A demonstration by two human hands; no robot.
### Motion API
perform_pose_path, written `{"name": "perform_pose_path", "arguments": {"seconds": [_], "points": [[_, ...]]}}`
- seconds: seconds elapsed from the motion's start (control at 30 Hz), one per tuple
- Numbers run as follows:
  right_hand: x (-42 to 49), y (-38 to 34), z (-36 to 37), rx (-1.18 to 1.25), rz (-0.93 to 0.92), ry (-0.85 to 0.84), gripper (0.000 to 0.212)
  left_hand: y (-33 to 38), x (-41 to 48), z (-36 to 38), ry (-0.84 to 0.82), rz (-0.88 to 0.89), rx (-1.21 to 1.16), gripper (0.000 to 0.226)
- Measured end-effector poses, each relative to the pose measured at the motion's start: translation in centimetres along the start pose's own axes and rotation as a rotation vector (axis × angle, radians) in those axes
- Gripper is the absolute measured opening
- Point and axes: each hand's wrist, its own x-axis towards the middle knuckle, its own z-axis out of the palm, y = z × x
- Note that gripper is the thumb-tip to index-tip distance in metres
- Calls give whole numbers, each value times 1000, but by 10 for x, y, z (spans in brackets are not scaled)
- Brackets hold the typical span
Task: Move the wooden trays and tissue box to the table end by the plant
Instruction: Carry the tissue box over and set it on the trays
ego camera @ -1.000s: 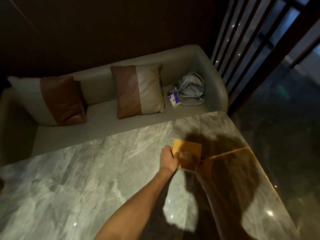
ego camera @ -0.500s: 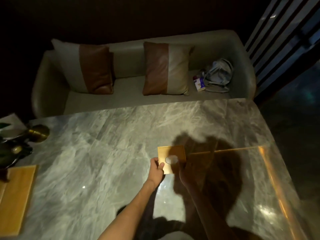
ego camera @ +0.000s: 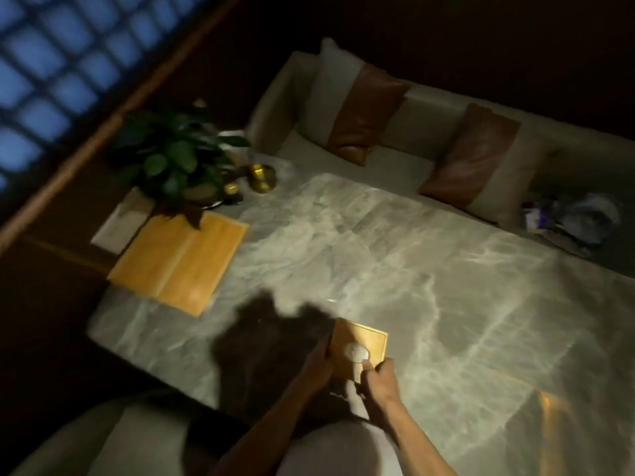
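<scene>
I hold a small square wooden tissue box (ego camera: pixel 364 341), with a white tissue showing through its round top opening, above the marble table (ego camera: pixel 429 276). My left hand (ego camera: pixel 318 360) grips its left side and my right hand (ego camera: pixel 378 379) grips its near right corner. Two flat wooden trays (ego camera: pixel 182 259) lie side by side at the table's left end, just in front of a leafy potted plant (ego camera: pixel 175 156). The plant's shadow covers their far edge.
A brass cup (ego camera: pixel 263 178) stands next to the plant. A beige sofa (ego camera: pixel 405 156) with two brown-and-cream cushions runs along the table's far side, with a bag (ego camera: pixel 584 218) at its right end. A pale seat (ego camera: pixel 137 441) is below me. A lattice window (ego camera: pixel 51 63) is at upper left.
The view has swung left, bringing the plant and both trays into sight. Both hands have carried the tissue box leftward along the table, off the spot near the right end.
</scene>
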Motion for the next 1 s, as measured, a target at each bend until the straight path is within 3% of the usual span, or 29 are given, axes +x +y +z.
{"name": "perform_pose_path", "arguments": {"seconds": [0.17,0.43,0.6,0.77,0.87,0.93,1.0], "points": [[-41,-41,108,7,51,-152,35,-59,-25,-109,74,-167,0,49],[-91,-98,270,-414,-114,-334,42,-160,-64,-251,286,-425,-269,66],[-101,-142,341,-571,-275,-431,47,-189,-72,-297,476,-429,-577,62],[-98,-186,389,-480,-382,-452,42,-191,-58,-341,586,-378,-798,62],[-96,-202,410,-314,-237,-323,38,-187,-47,-366,676,-362,-858,59],[-96,-212,421,-126,58,-388,28,-184,-40,-375,701,-356,-886,57],[-96,-223,431,-63,168,-462,18,-182,-34,-381,696,-354,-873,54]]}}
